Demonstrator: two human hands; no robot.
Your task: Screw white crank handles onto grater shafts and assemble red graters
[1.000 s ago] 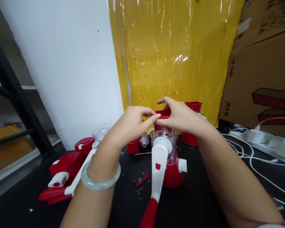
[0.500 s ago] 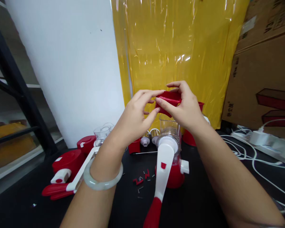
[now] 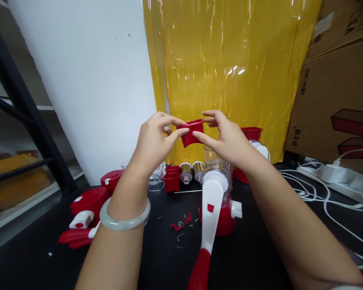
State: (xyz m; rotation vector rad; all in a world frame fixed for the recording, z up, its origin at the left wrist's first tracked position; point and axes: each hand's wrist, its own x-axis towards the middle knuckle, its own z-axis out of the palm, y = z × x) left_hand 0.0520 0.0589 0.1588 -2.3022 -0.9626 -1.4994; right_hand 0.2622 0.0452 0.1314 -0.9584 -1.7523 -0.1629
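Above the black worktop (image 3: 254, 257), at twelve o'clock from the white-and-red crank grinder (image 3: 213, 201), the left hand (image 3: 153, 141) is pinching the red plastic hopper piece (image 3: 192, 132) by its nine o'clock rim, thumb and forefinger closed on it. The right hand (image 3: 228, 139) is steadying the three o'clock side with half-open fingers. It's looking light, stiff and smooth, best gripped at the rim; its underside is hiding behind the fingers.

Assembly workshop: stacked cardboard boxes (image 3: 335, 92), loose red grater parts (image 3: 87, 201) on black worktable (image 3: 254, 257)
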